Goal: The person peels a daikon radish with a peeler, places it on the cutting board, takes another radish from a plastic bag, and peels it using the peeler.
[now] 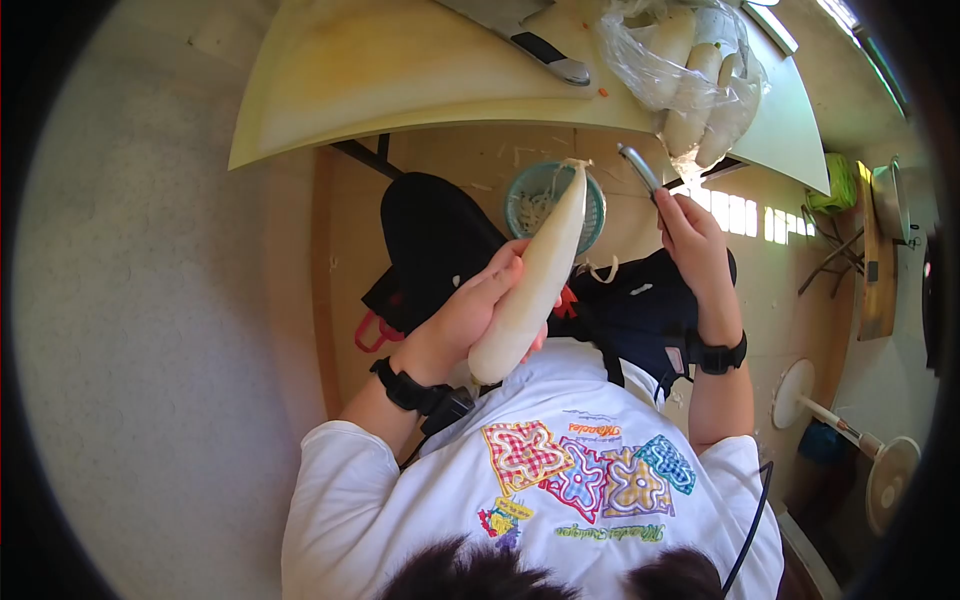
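A: What is the left hand [480, 300] doing?

B: Its fingers are wrapped round a big white radish [535, 270]. The fat end is near the shirt [570, 440], and the thin end points up and away.

A: And the right hand [690, 235]?

B: Its fingers are shut round the handle of a shiny tool [638, 165]. I think it's a peeler, but it's too small to be sure.

A: Is it touching the radish?

B: No — there is a gap. I'd say this is a peeling step, with the tool lifted off.

A: Why peeling?

B: See the blue basket [597, 215] down between the legs? It has pale thin bits in it, and a curly strip [603, 271] is by the knee.

A: So what does a good next stroke need?

B: The tool has to meet the skin and lie flat. The left fingers must hold tight, but be out of the blade's way. The thin end should be over the basket, to catch the bits.

A: What's up on the tabletop [797, 115]?

B: A knife [545, 52], and a clear bag [640, 75] with more white radishes [690, 115] in it — all away from both hands
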Available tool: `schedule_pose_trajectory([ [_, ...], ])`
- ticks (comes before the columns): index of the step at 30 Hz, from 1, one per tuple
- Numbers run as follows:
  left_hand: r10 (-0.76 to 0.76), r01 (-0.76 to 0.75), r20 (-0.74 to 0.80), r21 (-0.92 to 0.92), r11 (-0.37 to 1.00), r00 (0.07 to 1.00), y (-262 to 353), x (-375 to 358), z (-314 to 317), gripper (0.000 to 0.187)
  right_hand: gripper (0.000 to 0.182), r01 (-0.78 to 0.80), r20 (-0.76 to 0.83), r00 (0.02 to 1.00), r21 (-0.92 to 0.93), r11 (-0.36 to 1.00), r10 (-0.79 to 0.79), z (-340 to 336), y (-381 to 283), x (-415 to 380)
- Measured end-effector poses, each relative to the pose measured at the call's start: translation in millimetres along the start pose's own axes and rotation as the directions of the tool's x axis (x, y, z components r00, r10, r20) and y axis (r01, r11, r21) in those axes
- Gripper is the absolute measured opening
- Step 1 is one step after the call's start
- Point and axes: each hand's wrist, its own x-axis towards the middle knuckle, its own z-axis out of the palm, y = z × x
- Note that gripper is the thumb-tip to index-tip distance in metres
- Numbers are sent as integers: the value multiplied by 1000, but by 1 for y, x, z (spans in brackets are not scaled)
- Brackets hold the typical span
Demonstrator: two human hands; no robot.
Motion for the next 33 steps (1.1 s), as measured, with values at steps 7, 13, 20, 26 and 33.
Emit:
schedule_pose_trajectory([
  [7,72,-74,-28,-93,993,997,-9,16,-14,48,27,397,531,803,-140,907,-269,28,-25,-77],
  [13,43,-48,-87,-62,997,995,-8,17,-7,44,29,600,564,732,-265,755,-383,44,-14,-79],
  [20,-5,6,14,-7,1000,1000,-9,2,-6,44,33,413,297,900,-346,843,-318,28,-30,-44],
  [26,-71,71,16,53,996,997,-12,-10,1,44,36,212,-172,954,-193,958,-246,-15,-21,9],
  [33,-40,39,-10,-49,998,999,-12,-3,-10,45,31,167,76,983,29,986,-168,-9,-28,-43],
])
